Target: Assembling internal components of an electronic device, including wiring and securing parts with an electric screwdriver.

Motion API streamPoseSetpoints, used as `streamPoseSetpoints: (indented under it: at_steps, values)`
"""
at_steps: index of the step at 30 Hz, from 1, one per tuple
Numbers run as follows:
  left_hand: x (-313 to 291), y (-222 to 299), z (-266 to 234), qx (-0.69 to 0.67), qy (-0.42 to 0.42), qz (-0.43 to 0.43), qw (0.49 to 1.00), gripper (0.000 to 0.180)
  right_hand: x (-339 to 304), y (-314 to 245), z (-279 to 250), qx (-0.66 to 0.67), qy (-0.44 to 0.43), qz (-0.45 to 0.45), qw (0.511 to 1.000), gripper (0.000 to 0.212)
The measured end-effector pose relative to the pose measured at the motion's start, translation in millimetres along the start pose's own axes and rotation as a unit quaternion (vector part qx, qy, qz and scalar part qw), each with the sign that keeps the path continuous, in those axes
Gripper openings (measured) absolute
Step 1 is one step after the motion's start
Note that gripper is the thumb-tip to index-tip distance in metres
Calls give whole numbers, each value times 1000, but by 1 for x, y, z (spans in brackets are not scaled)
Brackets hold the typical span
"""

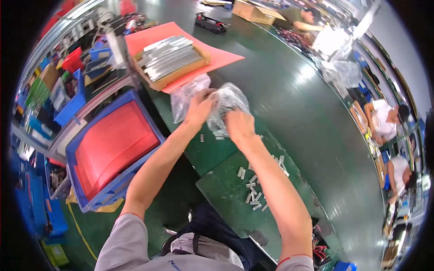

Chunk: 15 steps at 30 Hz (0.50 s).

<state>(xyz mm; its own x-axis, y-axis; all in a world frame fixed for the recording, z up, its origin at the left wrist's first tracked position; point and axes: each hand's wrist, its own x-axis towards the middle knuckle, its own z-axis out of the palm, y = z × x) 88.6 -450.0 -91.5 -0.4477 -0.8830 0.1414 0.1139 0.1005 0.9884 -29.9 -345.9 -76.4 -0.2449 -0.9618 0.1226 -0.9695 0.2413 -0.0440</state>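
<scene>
A crumpled clear plastic bag (232,95) lies between my hands on the green table. My left hand (202,106) is closed on the near left edge of this bag. My right hand (240,123) reaches into or against the bag's near side; plastic hides its fingers, so I cannot tell whether they hold anything. Another clear plastic bag (180,105) lies beneath and left of my left hand. Two small silver metal pieces (202,137) sit just below the bags. Several more small metal blocks (252,195) are scattered on the table beside my right forearm.
Beyond my hands, a cardboard box (199,63) of long silver metal bars rests on a pink foam sheet (221,55). At left stands a blue crate (151,122) with red sheets (113,144). A black device (211,23) lies farther off. Other people work at right.
</scene>
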Motion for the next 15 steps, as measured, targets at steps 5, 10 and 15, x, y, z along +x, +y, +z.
streamPoseSetpoints:
  at_steps: [5, 10, 15]
  values:
    - [-16, -9, -31, 68, -2, 114, 991, 42, 16, -13, 29, 115, 78, -99, 985, 19]
    - [-32, 10, -53, 103, -39, 94, 990, 44, 22, -32, 32, 126, 59, 20, 990, 18]
    - [-132, 78, -23, 357, 20, 291, 887, 25, 16, -2, 17, 146, -2, 13, 989, 16]
